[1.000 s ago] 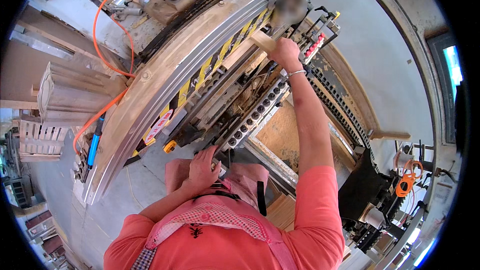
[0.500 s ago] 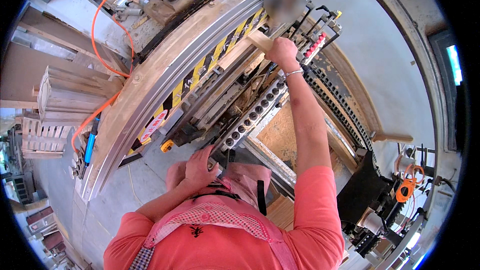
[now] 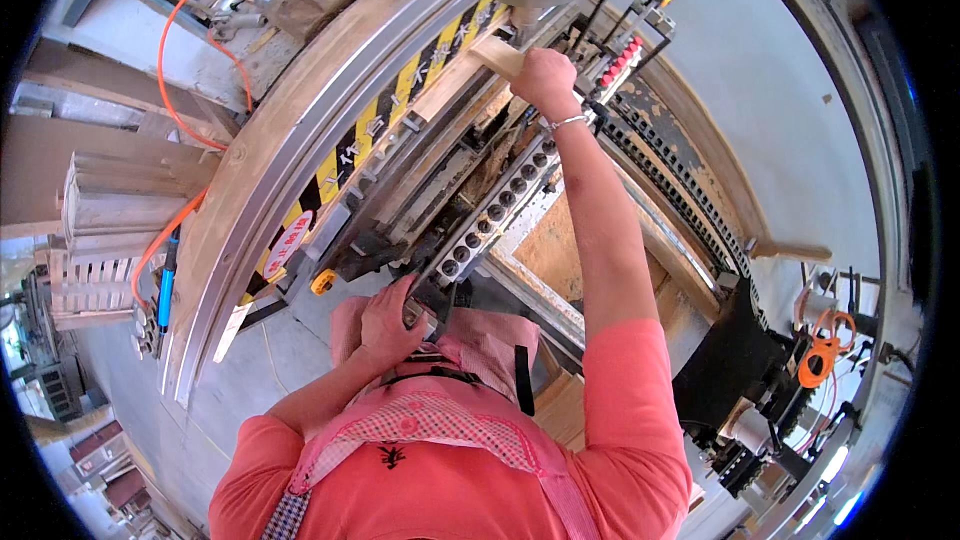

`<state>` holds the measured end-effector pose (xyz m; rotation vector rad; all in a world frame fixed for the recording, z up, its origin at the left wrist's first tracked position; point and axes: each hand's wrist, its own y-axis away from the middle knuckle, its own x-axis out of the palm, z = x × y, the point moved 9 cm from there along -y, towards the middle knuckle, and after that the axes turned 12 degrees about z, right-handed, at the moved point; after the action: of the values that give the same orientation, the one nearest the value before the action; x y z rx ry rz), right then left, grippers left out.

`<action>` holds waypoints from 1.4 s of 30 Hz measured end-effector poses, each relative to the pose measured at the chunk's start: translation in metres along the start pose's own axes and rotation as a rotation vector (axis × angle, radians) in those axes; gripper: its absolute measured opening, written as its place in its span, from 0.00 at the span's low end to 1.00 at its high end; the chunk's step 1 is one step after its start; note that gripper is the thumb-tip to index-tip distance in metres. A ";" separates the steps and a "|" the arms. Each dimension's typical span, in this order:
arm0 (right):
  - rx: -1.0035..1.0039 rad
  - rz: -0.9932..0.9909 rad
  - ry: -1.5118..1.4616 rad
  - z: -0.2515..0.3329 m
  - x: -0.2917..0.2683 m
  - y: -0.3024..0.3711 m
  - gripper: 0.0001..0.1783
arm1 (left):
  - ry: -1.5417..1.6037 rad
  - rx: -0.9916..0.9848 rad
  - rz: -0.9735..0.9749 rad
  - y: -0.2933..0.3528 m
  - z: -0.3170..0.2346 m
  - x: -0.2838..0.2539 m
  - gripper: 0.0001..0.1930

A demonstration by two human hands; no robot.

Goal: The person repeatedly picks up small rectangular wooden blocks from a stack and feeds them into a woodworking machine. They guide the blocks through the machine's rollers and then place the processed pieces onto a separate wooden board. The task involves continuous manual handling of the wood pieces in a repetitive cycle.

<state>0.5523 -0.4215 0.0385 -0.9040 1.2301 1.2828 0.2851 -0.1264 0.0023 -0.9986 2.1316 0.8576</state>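
Observation:
My right hand [image 3: 545,80] reaches far forward over the long woodworking machine, closed round the end of a short pale wooden piece [image 3: 497,57]. This piece meets a longer pale strip of wood [image 3: 447,87], which lies along the yellow-and-black striped guard [image 3: 350,155]. Close to my waist, my left hand [image 3: 393,323] has its fingers bent over a grey metal part at the machine's near end. What exactly those fingers grip is hidden. Between my arms runs a light rail [image 3: 497,212] with a row of dark round knobs.
Left of the guard stands a curved metal-edged beam [image 3: 225,185], with an orange hose [image 3: 167,235] and a blue air gun [image 3: 167,285] beside it. Black toothed tracks [image 3: 672,202] lie right of my forearm. Sawdust covers a framed panel [image 3: 550,245]. Red knobs [image 3: 620,62] sit beyond my right hand.
The whole view has shifted slightly, so the machine appears further left and up. A pale wooden end now shows at the guard's near end. Both hands keep their places on the machine.

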 end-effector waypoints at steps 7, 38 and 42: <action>0.038 0.036 0.036 -0.002 0.003 -0.002 0.12 | -0.001 -0.116 0.125 0.000 -0.012 -0.008 0.32; 1.622 -0.181 -0.421 0.116 0.303 0.854 0.14 | -0.001 0.340 0.039 0.009 0.016 0.020 0.31; 1.738 -0.129 -0.364 0.112 0.304 0.884 0.24 | 0.002 0.330 0.022 0.010 0.017 0.019 0.32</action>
<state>-0.3347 -0.1425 -0.1090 0.5014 1.3763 -0.0509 0.2713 -0.1162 -0.0189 -0.8052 2.1977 0.4905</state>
